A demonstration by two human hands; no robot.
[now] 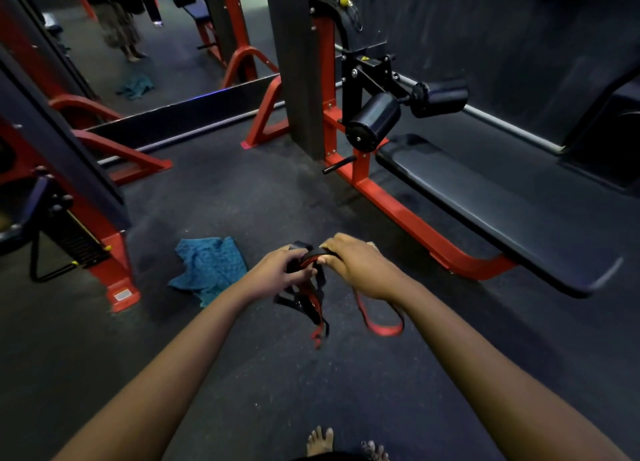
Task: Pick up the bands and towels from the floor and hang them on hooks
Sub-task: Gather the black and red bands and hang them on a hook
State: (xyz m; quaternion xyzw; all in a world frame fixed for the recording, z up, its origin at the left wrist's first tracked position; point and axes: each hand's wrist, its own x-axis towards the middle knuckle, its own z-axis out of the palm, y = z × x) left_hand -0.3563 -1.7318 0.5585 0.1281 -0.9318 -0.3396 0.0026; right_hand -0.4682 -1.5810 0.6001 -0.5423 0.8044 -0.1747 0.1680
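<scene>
My right hand (360, 270) hides the bands' (313, 301) top; their red loop (384, 329) blurs. Beside the bands, my forearm (221, 304) covers the towel's (207, 266) corner.

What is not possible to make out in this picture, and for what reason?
The bands, head view: number unclear; tangled, partly under the left hand and right hand, loose ends blurred.
Hooks: none in view.
The towel: near corner behind the left forearm.
Far teal cloth: too small, dim.

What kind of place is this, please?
Probably a gym: a padded bench on a red frame, foam rollers above it, and a weight stack at the left. The left hand and right hand hold bands.
</scene>
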